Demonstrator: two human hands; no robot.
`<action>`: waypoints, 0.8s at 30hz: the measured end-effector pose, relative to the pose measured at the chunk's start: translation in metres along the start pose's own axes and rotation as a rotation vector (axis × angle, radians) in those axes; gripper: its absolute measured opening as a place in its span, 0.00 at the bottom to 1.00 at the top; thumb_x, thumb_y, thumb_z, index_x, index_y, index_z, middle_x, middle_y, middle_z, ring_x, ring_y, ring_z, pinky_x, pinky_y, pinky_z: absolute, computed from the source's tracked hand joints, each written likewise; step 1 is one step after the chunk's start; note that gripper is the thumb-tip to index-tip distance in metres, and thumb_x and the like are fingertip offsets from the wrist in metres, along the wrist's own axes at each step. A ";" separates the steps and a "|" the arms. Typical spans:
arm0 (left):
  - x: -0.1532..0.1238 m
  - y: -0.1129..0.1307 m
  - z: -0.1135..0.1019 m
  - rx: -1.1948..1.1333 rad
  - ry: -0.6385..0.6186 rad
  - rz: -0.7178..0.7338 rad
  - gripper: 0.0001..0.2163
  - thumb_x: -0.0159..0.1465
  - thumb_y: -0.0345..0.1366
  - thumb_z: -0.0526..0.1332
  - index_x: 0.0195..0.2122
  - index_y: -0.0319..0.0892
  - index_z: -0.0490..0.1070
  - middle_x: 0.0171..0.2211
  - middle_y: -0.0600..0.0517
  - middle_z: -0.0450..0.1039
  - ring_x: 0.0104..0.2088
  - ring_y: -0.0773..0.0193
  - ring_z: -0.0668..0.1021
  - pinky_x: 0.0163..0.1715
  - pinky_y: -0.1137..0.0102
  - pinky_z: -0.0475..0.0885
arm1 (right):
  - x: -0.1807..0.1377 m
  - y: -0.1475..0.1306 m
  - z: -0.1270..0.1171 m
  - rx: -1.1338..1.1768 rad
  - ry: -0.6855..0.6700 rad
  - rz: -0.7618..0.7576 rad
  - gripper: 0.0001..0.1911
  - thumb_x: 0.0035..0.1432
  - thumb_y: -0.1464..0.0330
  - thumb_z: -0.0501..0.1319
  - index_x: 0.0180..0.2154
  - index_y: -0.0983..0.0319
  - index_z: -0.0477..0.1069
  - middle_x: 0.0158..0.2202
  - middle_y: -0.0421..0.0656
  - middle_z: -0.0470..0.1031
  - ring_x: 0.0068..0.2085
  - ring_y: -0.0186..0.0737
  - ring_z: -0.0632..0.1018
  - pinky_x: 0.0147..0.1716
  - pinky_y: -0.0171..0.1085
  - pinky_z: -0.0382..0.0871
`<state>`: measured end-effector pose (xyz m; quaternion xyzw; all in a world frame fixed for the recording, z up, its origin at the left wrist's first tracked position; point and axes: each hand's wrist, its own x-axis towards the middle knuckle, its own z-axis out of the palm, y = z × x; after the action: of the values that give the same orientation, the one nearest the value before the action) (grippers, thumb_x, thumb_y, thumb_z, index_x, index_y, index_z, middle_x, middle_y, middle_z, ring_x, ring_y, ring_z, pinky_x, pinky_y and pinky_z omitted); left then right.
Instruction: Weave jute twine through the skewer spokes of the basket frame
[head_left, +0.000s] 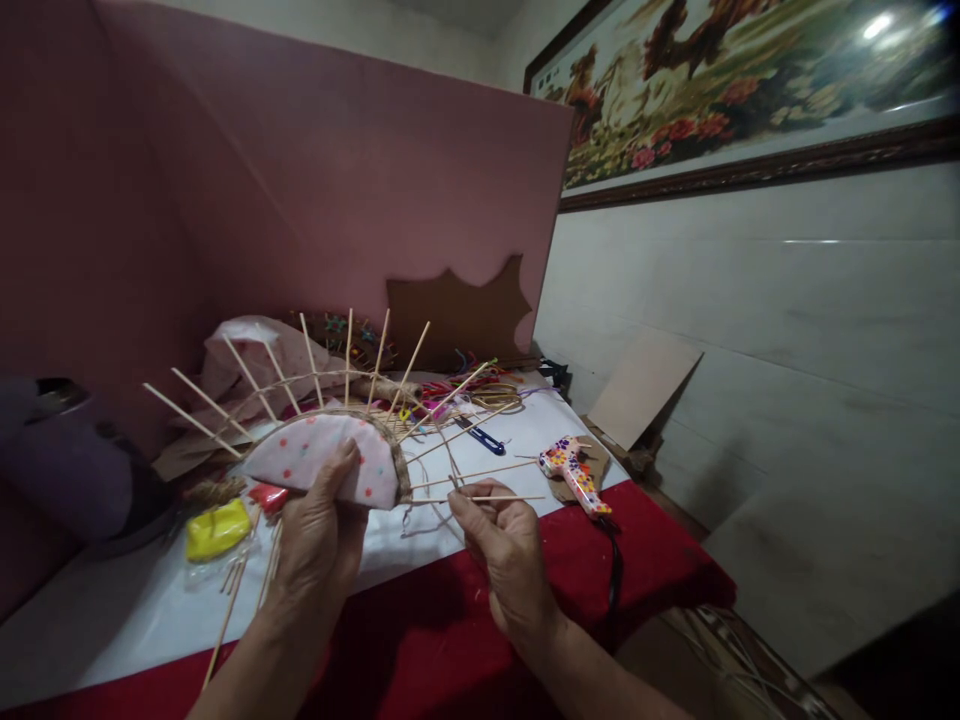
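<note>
1. Watching from afar, I find the half-round panel (300, 465) held above the surface (390, 565), left of middle, toward the near edge.
2. Its long axis runs left to right, dipping slightly rightward; its straight side faces the near edge, and thin sticks (349, 350) fan from its curve.
3. The left hand (322, 540) clasps it, thumb on its face; the right hand (510, 555) pinches twine (454, 478) at the lowest right-hand stick (517, 498).
4. I judge that uneven pulling could bend that stick, and a loose left hold could let everything twist.
5. Beyond, a glue gun (574, 475) lies near the surface's right edge, by a stick tip; a yellow packet (217, 530) lies toward the left.
</note>
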<state>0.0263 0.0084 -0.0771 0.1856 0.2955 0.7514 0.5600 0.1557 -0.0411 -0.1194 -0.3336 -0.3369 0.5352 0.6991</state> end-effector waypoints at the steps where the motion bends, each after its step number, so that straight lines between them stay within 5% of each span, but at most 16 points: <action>1: 0.000 0.000 0.000 0.000 0.000 0.000 0.08 0.52 0.21 0.64 0.31 0.39 0.73 0.30 0.55 0.76 0.31 0.71 0.77 0.33 0.78 0.76 | 0.000 -0.001 0.000 0.003 -0.005 0.001 0.13 0.46 0.64 0.67 0.29 0.63 0.65 0.15 0.30 0.55 0.17 0.22 0.51 0.15 0.27 0.43; 12: -0.003 -0.001 0.001 -0.091 -0.023 -0.102 0.08 0.55 0.22 0.62 0.32 0.42 0.73 0.30 0.56 0.77 0.30 0.70 0.78 0.34 0.76 0.76 | -0.001 -0.001 -0.002 -0.050 0.002 -0.051 0.12 0.48 0.63 0.66 0.29 0.64 0.67 0.16 0.31 0.57 0.17 0.24 0.53 0.16 0.28 0.44; 19: -0.031 -0.015 0.000 -0.024 -0.414 -0.453 0.14 0.54 0.28 0.64 0.43 0.41 0.72 0.37 0.45 0.78 0.42 0.58 0.77 0.45 0.65 0.72 | -0.003 -0.003 0.001 -0.081 0.011 -0.109 0.10 0.49 0.64 0.65 0.29 0.63 0.68 0.16 0.32 0.58 0.18 0.24 0.55 0.17 0.29 0.48; 24: -0.032 -0.025 -0.004 0.101 -0.393 -0.478 0.09 0.51 0.24 0.65 0.35 0.35 0.75 0.33 0.45 0.78 0.35 0.64 0.79 0.41 0.72 0.72 | -0.008 -0.004 0.002 -0.098 -0.001 -0.119 0.10 0.49 0.64 0.65 0.29 0.63 0.69 0.20 0.35 0.66 0.21 0.26 0.62 0.21 0.29 0.56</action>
<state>0.0518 -0.0182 -0.0944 0.2804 0.2539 0.5325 0.7572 0.1545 -0.0490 -0.1159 -0.3467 -0.3823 0.4756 0.7123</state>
